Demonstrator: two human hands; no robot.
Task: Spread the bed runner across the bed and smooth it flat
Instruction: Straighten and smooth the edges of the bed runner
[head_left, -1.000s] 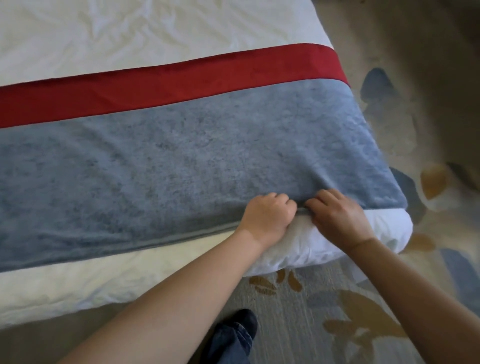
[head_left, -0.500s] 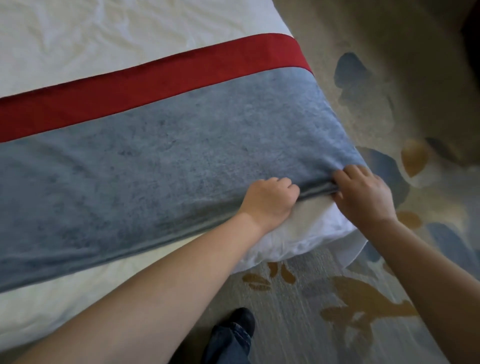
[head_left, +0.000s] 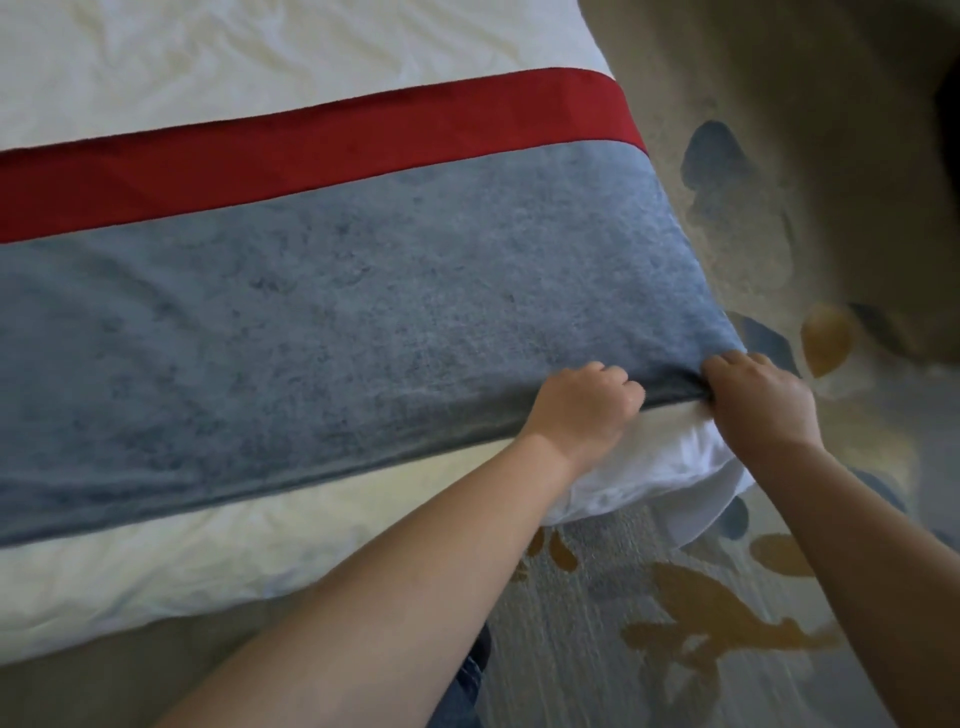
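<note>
White bed (head_left: 218, 57): cream-white bedding is filling the upper left of the view and is showing again as a strip along the near side, below the runner. Its near right corner is bulging out over the floor.
Bed runner (head_left: 337, 322): it is lying across the bed from the left edge of the view to the bed's right side, in 2 bands: a narrow red one on the far side and a wide blue-grey plush one on the near side. Most of it is lying flat, with only faint shading in the pile. Its near hem is bunching into a small ridge at the near right corner, between the 2 hands.
Carpet (head_left: 810, 171): beige-grey flooring with blue and ochre leaf shapes is running round the right side and the near side of the bed.
Left hand (head_left: 584, 410): it is reaching in from below on a bare forearm, knuckles up, fingers clenched round the runner's near hem.
Right hand (head_left: 758, 402): it is coming in from the right, just beside the left hand. Its fingers are curling over the same hem at the corner and grasping it, with the tips hidden in the fold.
Denim leg (head_left: 460, 691): 1 sliver of dark blue is showing at the bottom edge, under the left forearm.
</note>
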